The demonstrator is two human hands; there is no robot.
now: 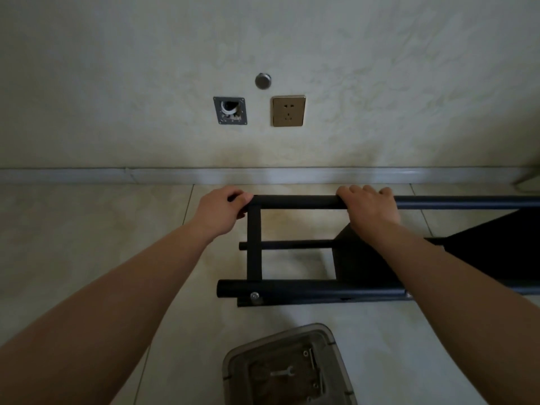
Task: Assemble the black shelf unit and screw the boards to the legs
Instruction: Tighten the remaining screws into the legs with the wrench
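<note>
Two hands are on the black shelf unit, which lies on its side on the tiled floor close to the wall. I see the left hand curled round the end of the far leg tube, right at the corner where the short cross bar joins it. The right hand grips the same tube further along, fingers wrapped over the top, thumb side toward me. Both forearms reach forward from the bottom corners of the view.

The near leg tube runs parallel to the far one, and a silver bolt shows just under its left end. A thinner rod sits between the two tubes. A black board is mounted between the legs, partly hidden by my right forearm; it extends off toward the right edge.

Near the bottom edge, a clear plastic container rests on the floor, holding a small wrench and some screws. On the wall I note a gold socket, an open wall box beside it, and a round metal cap above.
</note>
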